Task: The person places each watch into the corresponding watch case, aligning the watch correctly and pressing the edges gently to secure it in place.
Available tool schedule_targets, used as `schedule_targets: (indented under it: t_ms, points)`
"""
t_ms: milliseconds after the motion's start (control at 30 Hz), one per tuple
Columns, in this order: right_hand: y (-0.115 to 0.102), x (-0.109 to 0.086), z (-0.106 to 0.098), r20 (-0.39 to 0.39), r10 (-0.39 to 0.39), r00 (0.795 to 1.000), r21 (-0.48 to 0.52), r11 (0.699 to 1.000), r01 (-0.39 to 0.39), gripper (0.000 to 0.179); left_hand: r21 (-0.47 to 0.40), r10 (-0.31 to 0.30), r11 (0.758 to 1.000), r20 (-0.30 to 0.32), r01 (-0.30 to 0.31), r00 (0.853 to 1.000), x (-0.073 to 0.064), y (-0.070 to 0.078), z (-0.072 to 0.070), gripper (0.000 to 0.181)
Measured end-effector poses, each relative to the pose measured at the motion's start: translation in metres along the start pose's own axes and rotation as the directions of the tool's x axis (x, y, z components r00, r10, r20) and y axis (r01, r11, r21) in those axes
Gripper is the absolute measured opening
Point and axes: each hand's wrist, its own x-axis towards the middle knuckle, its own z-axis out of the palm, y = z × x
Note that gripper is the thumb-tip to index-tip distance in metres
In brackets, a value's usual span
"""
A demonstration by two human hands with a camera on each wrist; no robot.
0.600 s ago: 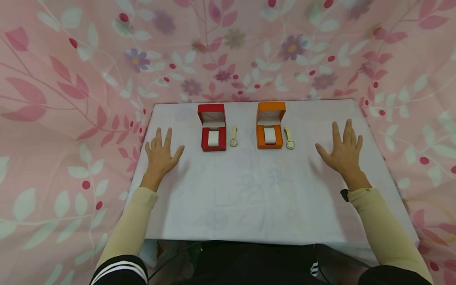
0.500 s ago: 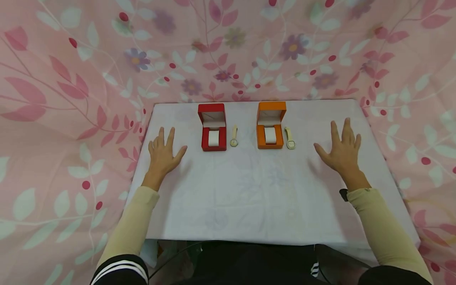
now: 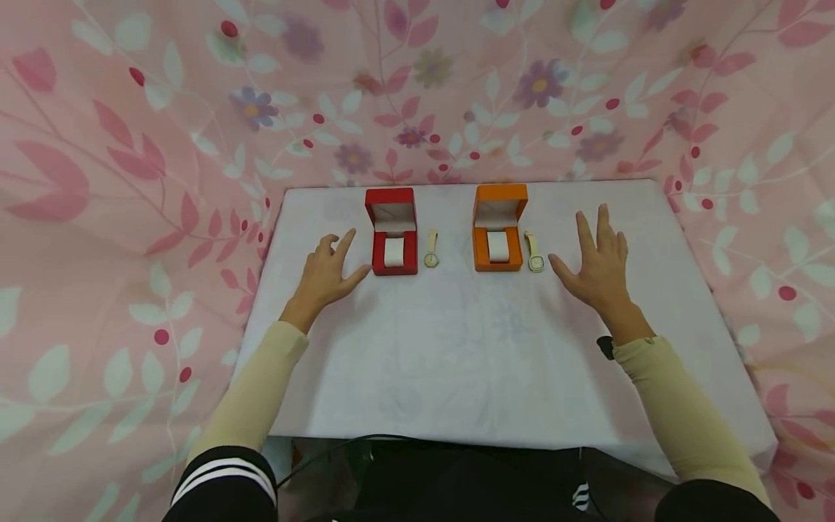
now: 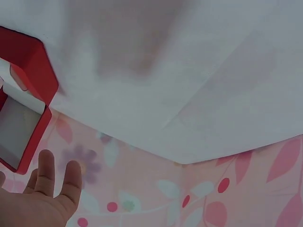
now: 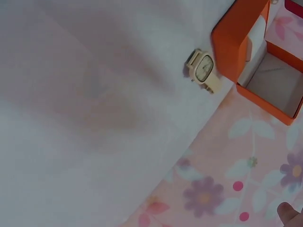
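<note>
A red watch box point(image 3: 394, 254) stands with its lid up, a white cushion point(image 3: 394, 251) inside. To its right lies a round-faced watch point(image 3: 431, 259) with a pale strap. An orange watch box point(image 3: 498, 250), also with raised lid and white cushion, has a cream watch point(image 3: 536, 262) with a squarish case beside it. My left hand point(image 3: 324, 277) is just left of the red box, thumb tip close to its front corner, fingers spread and holding nothing. Over the table right of the cream watch, my right hand point(image 3: 596, 270) spreads its fingers, also holding nothing.
A white cloth covers the table point(image 3: 457, 362). Pink flowered fabric point(image 3: 417, 87) hangs behind and at both sides. A black device point(image 3: 605, 347) sits at my right wrist, and a dark cable point(image 3: 385, 436) runs along the table's front edge.
Both hands have moved inward: the left one rightward toward the red box, the right one leftward toward the cream watch. Boxes and watches keep their places on the table.
</note>
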Motion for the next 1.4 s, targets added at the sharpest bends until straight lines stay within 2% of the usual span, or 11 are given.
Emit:
schedule_targets:
  t_ms: [133,267,467,600,733,867,1033,1100,1233,1400]
  points:
    - [-0.015,0.008,0.009,-0.036,-0.055,0.998,0.023,0.998,0.055,0.088,0.021,0.024,0.999,0.071,-0.025,0.997,0.01,0.005,0.003,0.084]
    - [-0.029,0.015,0.022,-0.073,-0.116,0.991,0.046,0.992,0.12,0.089,0.023,0.012,1.0,0.138,-0.016,0.99,0.018,0.008,0.008,0.084]
    - [-0.05,0.024,0.041,-0.071,-0.179,0.981,0.106,0.977,0.186,0.089,0.015,-0.008,1.0,0.216,0.005,0.976,0.026,0.009,0.016,0.085]
    - [-0.065,0.029,0.056,-0.118,-0.237,0.964,0.185,0.949,0.256,0.087,-0.002,-0.017,1.0,0.247,0.018,0.969,0.026,0.008,0.023,0.081]
    - [-0.078,0.034,0.07,-0.165,-0.285,0.944,0.247,0.915,0.319,0.082,0.008,-0.052,0.999,0.278,0.051,0.959,0.03,0.009,0.027,0.076]
    - [-0.09,0.035,0.081,-0.137,-0.261,0.955,0.259,0.921,0.289,0.08,-0.008,-0.068,0.997,0.314,0.074,0.947,0.043,0.015,0.031,0.075]
    - [-0.103,0.032,0.093,-0.035,-0.202,0.979,0.298,0.933,0.203,0.083,-0.086,-0.062,0.991,0.363,0.1,0.93,0.058,0.02,0.044,0.08]
    - [-0.109,0.032,0.098,0.007,-0.188,0.982,0.318,0.932,0.176,0.082,-0.081,-0.08,0.989,0.384,0.12,0.92,0.06,0.018,0.048,0.081]
    - [-0.119,0.031,0.107,0.043,-0.175,0.984,0.339,0.929,0.151,0.078,-0.056,-0.124,0.985,0.42,0.162,0.899,0.059,0.012,0.053,0.083]
    - [-0.13,0.032,0.115,0.049,-0.176,0.983,0.361,0.921,0.147,0.071,-0.092,-0.129,0.978,0.445,0.188,0.886,0.059,0.007,0.053,0.081]
